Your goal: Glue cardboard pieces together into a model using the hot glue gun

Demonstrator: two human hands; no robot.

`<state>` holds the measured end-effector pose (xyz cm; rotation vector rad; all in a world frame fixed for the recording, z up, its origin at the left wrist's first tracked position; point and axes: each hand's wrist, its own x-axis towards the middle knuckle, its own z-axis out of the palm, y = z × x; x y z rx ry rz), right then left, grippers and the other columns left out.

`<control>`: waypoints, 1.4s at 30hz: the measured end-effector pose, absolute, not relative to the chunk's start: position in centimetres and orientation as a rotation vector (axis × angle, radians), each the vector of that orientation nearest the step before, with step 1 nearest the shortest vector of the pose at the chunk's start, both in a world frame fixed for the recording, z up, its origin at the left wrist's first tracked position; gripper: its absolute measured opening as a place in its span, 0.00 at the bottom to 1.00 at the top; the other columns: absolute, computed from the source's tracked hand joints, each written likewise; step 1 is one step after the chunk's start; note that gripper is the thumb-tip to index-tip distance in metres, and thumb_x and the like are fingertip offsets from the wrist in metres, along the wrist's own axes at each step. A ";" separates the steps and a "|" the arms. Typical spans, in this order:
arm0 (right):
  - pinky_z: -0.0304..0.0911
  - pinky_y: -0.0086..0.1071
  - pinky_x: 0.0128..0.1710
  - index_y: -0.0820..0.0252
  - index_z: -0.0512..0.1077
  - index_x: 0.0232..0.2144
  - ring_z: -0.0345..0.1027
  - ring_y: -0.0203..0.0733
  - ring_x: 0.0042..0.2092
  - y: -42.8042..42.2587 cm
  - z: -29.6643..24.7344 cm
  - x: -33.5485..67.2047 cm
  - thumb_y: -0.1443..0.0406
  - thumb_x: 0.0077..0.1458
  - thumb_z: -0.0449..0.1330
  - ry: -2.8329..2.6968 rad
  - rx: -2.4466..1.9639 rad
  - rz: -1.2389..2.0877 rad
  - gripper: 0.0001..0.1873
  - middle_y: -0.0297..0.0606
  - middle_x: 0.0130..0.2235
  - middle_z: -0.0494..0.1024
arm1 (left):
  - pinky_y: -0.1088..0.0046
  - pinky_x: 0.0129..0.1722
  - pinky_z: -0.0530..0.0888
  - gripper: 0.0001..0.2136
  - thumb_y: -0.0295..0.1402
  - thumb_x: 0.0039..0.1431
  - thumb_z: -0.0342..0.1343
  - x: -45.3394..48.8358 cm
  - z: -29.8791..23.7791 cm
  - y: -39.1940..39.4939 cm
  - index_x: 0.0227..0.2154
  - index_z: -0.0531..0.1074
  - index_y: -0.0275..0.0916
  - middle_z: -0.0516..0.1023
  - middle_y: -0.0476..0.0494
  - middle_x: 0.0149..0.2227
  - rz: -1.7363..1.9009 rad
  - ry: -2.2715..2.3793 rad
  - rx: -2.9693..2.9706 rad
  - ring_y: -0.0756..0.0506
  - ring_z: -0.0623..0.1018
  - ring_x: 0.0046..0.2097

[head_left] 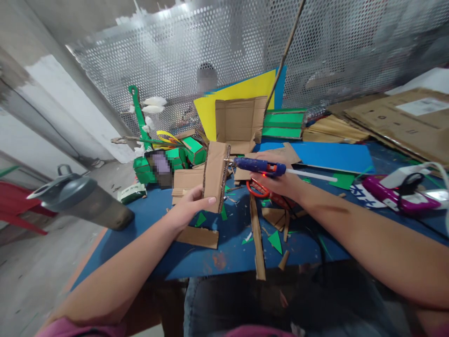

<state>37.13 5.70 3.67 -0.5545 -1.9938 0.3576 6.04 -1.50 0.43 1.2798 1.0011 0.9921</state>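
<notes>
My left hand grips a small flat cardboard box by its lower end, thumb on the front face, and holds it up above the table. In my right hand is a blue glue gun with a small red light and a white glue stick poking out of its back. The gun's nozzle tip meets or nearly meets the box's right edge, where the corrugation shows. Behind and below the gun lie red-handled scissors, partly hidden by my right hand.
Cardboard offcuts and green scraps litter the blue table. At the left stands a grey bottle. Green-covered pieces and an open cardboard box are at the back. A purple object with cables lies right.
</notes>
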 end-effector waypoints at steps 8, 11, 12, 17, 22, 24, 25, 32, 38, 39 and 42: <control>0.70 0.43 0.41 0.53 0.76 0.34 0.73 0.48 0.38 5.7 3.7 37.3 0.54 0.66 0.68 -1.970 -0.553 0.357 0.12 0.39 0.35 0.80 | 0.59 0.58 0.79 0.27 0.43 0.54 0.78 6.0 0.6 -1.6 0.55 0.83 0.40 0.87 0.37 0.58 0.991 0.998 1.300 0.33 0.84 0.59; 0.68 0.42 0.38 0.52 0.73 0.31 0.71 0.47 0.36 5.9 3.7 37.4 0.53 0.65 0.69 -1.932 -0.551 0.340 0.14 0.37 0.33 0.78 | 0.58 0.57 0.80 0.27 0.43 0.54 0.78 6.1 0.8 -1.7 0.55 0.83 0.39 0.87 0.37 0.58 0.992 0.982 1.300 0.33 0.85 0.58; 0.67 0.42 0.38 0.52 0.73 0.31 0.71 0.47 0.35 5.9 3.7 37.4 0.54 0.65 0.69 -1.936 -0.551 0.336 0.15 0.37 0.32 0.77 | 0.58 0.57 0.80 0.27 0.43 0.55 0.78 6.2 0.8 -1.8 0.55 0.83 0.39 0.87 0.37 0.57 0.995 0.978 1.295 0.33 0.85 0.58; 0.68 0.42 0.39 0.52 0.74 0.32 0.72 0.47 0.36 5.9 3.5 37.2 0.56 0.65 0.68 -1.980 -0.579 0.328 0.12 0.37 0.33 0.78 | 0.56 0.59 0.80 0.27 0.43 0.55 0.78 6.4 1.0 -1.9 0.55 0.84 0.40 0.88 0.37 0.57 1.008 0.956 1.280 0.31 0.85 0.59; 0.72 0.43 0.46 0.53 0.80 0.37 0.78 0.49 0.42 5.9 3.0 36.9 0.55 0.63 0.71 -2.024 -0.520 0.346 0.09 0.41 0.40 0.84 | 0.57 0.58 0.80 0.27 0.44 0.54 0.78 6.4 0.9 -1.9 0.54 0.84 0.40 0.88 0.37 0.57 1.006 0.958 1.272 0.32 0.85 0.58; 0.73 0.44 0.48 0.53 0.81 0.38 0.79 0.50 0.44 5.9 2.8 36.8 0.55 0.61 0.72 -2.037 -0.476 0.349 0.10 0.42 0.42 0.85 | 0.57 0.57 0.81 0.26 0.44 0.54 0.78 6.4 0.9 -1.9 0.54 0.84 0.40 0.88 0.37 0.57 1.005 0.966 1.264 0.32 0.85 0.57; 0.73 0.44 0.48 0.53 0.81 0.38 0.79 0.50 0.44 5.9 2.7 36.8 0.55 0.61 0.72 -2.046 -0.459 0.353 0.10 0.42 0.42 0.86 | 0.57 0.57 0.81 0.27 0.44 0.54 0.78 6.4 0.9 -1.9 0.54 0.84 0.39 0.88 0.37 0.57 1.006 0.974 1.266 0.32 0.85 0.57; 0.72 0.41 0.43 0.54 0.78 0.33 0.77 0.48 0.40 5.5 3.5 36.9 0.53 0.61 0.71 -1.978 -0.503 0.368 0.12 0.40 0.37 0.83 | 0.55 0.59 0.80 0.27 0.44 0.54 0.78 6.3 1.0 -1.9 0.56 0.84 0.40 0.88 0.36 0.57 1.005 0.971 1.301 0.31 0.85 0.59; 0.70 0.40 0.40 0.53 0.75 0.32 0.74 0.47 0.37 5.2 4.2 37.0 0.55 0.62 0.70 -1.955 -0.556 0.354 0.12 0.38 0.34 0.80 | 0.57 0.59 0.80 0.27 0.44 0.54 0.78 6.3 0.9 -1.9 0.55 0.84 0.40 0.88 0.37 0.56 1.007 0.963 1.295 0.32 0.85 0.58; 0.70 0.40 0.40 0.53 0.76 0.32 0.74 0.46 0.37 5.2 4.2 37.0 0.55 0.62 0.70 -1.971 -0.548 0.354 0.12 0.38 0.35 0.81 | 0.57 0.59 0.80 0.27 0.45 0.53 0.78 6.3 0.9 -1.9 0.55 0.84 0.40 0.88 0.37 0.56 1.010 0.968 1.291 0.32 0.85 0.58; 0.70 0.40 0.42 0.53 0.77 0.33 0.76 0.47 0.39 5.4 3.9 37.0 0.55 0.63 0.70 -2.011 -0.523 0.367 0.11 0.39 0.37 0.82 | 0.57 0.58 0.80 0.28 0.45 0.53 0.79 6.4 0.9 -1.9 0.54 0.84 0.39 0.88 0.37 0.55 1.016 0.982 1.284 0.33 0.85 0.57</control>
